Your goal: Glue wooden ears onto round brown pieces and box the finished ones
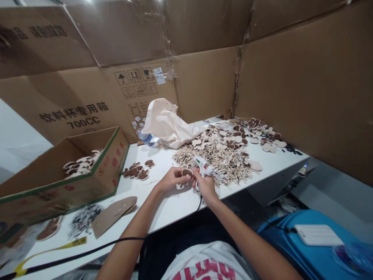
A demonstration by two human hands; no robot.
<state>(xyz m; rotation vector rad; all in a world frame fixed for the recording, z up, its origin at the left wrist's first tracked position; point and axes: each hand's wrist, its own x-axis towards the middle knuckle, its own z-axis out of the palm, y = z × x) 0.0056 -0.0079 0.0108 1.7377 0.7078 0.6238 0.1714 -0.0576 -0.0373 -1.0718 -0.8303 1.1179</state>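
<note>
Near the front edge of the white table, my left hand (174, 179) pinches a small brown felt piece (187, 172) with a pale edge. My right hand (204, 185) is wrapped round the handle of a white glue gun (203, 166), and its fingertips meet the felt piece beside my left fingers. A dark cord runs down from the gun over the table edge. Just behind my hands spreads a heap of short cream strings (221, 163). Left of my left hand lies a group of brown felt pieces (136, 171).
An open cardboard box (113, 171) with felt pieces inside stands at the left. A cream cloth bag (169, 126), a plastic bottle (145, 138) and a felt pile (230, 136) lie behind. Cardboard panels (204, 81) wall the table. A blue stool (303, 256) bearing a white power bank (317, 235) is at right.
</note>
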